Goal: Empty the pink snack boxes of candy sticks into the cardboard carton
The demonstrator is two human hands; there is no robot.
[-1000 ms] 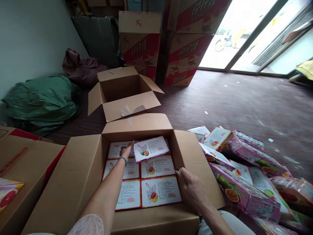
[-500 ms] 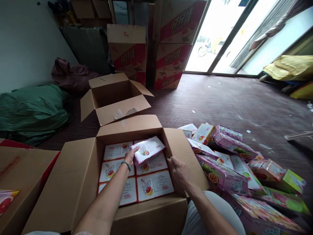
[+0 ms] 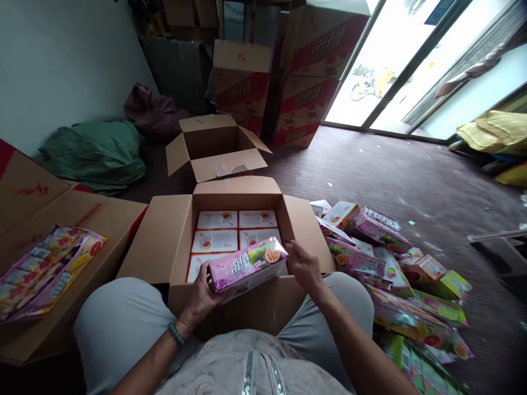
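In front of me, a pink printed box (image 3: 247,266) with a passion fruit picture is tilted over the near edge of an open cardboard carton (image 3: 181,236). My left hand (image 3: 205,288), wearing a green bead bracelet, grips its left end. My right hand (image 3: 305,266) is closed at the box's right end, its curled fingertips against or very near the corner; what they hold, if anything, is hidden. Inside the carton, white-faced boxes (image 3: 214,241) with orange edges lie in rows.
Loose fruit-printed boxes (image 3: 362,263) are heaped on the floor to my right. At my left stands another carton (image 3: 111,219) with an opened pink box (image 3: 53,269) on it. Beyond lies an empty open carton (image 3: 230,164), with stacked red-printed cartons (image 3: 308,99) behind.
My left hand has lifted the pink box from the carton and brought it towards me, turning its pink side up. My right hand, still closed, is now at the box's right end.
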